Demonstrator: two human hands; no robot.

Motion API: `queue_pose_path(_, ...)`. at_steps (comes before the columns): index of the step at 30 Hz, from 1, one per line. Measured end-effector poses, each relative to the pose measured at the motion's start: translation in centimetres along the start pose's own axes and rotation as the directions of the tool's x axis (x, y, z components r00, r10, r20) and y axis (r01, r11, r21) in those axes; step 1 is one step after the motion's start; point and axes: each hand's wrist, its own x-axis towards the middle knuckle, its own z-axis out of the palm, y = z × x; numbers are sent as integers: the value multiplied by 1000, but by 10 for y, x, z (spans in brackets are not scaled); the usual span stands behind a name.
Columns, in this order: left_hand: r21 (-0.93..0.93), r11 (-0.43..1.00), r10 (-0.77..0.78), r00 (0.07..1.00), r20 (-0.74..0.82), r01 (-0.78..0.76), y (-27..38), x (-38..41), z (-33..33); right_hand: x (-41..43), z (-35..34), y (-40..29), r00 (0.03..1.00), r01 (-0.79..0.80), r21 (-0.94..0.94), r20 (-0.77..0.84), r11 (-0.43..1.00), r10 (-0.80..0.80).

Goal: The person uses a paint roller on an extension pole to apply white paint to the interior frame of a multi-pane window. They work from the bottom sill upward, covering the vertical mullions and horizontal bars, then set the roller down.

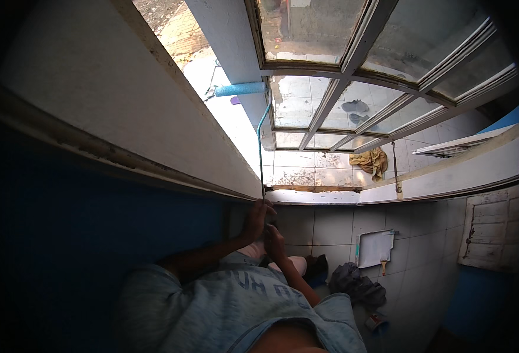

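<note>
A paint roller (240, 89) with a pale blue sleeve reaches forward on a long bent metal rod. Its sleeve overlaps the white wooden stile (222, 48) of an open glazed window casement; whether they touch I cannot tell. My left hand (256, 220) is closed around the lower end of the rod, by the sill. Just below and to its right, my right hand (275, 242) is closed on the shaded lower part of the roller, whose grip is mostly hidden by my fingers. The glass panes (306, 33) are set in white bars with worn, brownish edges.
A white paint tray (375, 249) lies on the tiled floor, with a paintbrush (383, 267) at its edge. Near it are a crumpled dark sheet (357, 284) and a paint can (376, 323). Outside lie a yellowish cloth (370, 162) and dark shoes (355, 106). A metal hook (396, 170) hangs by the frame.
</note>
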Motion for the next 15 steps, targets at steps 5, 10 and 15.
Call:
queue_pose_path(5,104,989,-118,990,83,109,-41,-6,11,-16,9,38,997,-70,5,33,998,70)
queue_pose_path(10,54,980,-197,971,137,191,-91,-5,22,-37,13,59,983,-169,-53,61,984,172)
queue_pose_path(15,56,971,-240,959,149,234,-130,-3,35,-44,19,88,989,-145,-17,32,989,146)
